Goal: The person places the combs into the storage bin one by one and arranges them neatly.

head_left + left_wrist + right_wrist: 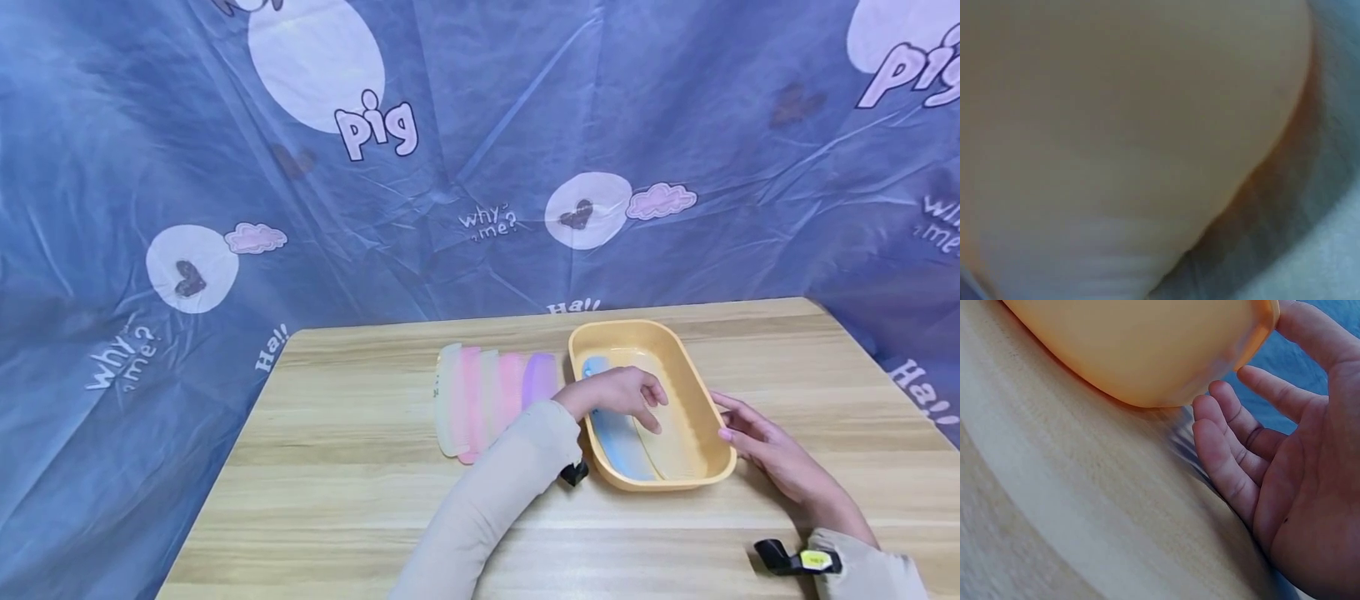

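Left sleeve [480,517]. Left hand [621,390]: slack, seemingly empty, over the blue panel [618,446] in the yellow tray [688,392]. Right hand [768,450]: relaxed, touching the yellow tray, presumably steadying it. Coloured strips [471,392]: overlapped, left of both hands.

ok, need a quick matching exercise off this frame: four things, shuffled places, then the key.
Things
1. left hand
2. right hand
3. purple comb
4. blue comb

Places
A. lying inside the yellow tub
B. at the tub's outer side
C. lying on the table, outside the tub
D. over the tub's opening, nothing seen in its fingers

Pairs
1-D
2-B
3-C
4-A
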Motion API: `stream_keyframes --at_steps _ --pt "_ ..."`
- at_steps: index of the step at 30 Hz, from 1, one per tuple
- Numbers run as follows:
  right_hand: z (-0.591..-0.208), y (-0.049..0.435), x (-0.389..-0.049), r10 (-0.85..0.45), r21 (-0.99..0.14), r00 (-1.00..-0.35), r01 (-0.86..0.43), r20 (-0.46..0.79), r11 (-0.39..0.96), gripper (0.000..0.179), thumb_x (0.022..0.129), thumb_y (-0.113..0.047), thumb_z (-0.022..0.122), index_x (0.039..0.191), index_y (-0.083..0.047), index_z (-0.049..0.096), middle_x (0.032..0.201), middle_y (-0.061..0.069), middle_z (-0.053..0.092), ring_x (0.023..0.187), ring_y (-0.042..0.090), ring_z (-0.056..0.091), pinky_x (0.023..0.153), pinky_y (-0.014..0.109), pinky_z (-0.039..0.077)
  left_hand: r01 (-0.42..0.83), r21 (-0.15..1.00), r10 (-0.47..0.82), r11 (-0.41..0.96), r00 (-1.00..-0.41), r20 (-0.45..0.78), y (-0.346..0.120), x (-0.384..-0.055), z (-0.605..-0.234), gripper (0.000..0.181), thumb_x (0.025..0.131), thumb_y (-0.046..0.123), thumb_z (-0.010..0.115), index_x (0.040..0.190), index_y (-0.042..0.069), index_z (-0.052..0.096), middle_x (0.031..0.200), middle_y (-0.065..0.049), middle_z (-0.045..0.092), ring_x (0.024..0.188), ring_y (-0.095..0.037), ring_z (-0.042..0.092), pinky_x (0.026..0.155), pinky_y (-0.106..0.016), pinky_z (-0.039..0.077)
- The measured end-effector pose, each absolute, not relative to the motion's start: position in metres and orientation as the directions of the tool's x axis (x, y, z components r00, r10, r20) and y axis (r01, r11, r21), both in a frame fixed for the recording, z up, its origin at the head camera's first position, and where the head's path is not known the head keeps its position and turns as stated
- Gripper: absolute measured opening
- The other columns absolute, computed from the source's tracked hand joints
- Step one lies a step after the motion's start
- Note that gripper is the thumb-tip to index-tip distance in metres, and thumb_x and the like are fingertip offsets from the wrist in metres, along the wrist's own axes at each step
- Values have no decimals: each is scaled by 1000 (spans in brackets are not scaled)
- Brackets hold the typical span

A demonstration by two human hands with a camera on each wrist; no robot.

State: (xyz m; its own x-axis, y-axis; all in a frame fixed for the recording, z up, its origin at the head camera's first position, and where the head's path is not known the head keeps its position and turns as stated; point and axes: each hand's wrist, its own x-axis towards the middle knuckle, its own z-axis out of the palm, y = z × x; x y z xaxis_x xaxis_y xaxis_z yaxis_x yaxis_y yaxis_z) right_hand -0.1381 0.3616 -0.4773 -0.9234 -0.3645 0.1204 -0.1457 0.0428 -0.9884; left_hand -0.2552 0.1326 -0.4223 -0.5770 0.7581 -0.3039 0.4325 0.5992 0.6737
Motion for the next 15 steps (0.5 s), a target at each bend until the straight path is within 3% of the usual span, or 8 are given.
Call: stream_keyframes --at_steps 7,11,15 --pt "-477 361 -139 -377 -988 -917 -152 131 27 56 99 6 33 143 -27 39 110 -8 60 97 3 62 79 18 52 493 626 777 605 -538 -327 137 -255 -431 39 75 22 83 110 20 65 107 12 64 99 3 55 87 -6 37" --pt "-477 361 -139 -376 -988 -916 -156 138 17 56 99 7 33 143 -27 39 110 -8 60 98 2 61 79 18 52 598 514 785 615 -527 -326 140 -255 -434 43 75 25 83 113 25 65 117 14 60 108 2 51 92 -6 34" --pt "-478 361 -140 -380 -988 -915 -154 138 13 56 99 7 33 143 -26 40 111 -8 60 98 2 62 79 18 52 684 395 790 613 -531 -308 142 -254 -436 45 73 33 84 115 31 66 117 16 57 106 1 46 89 -7 32"
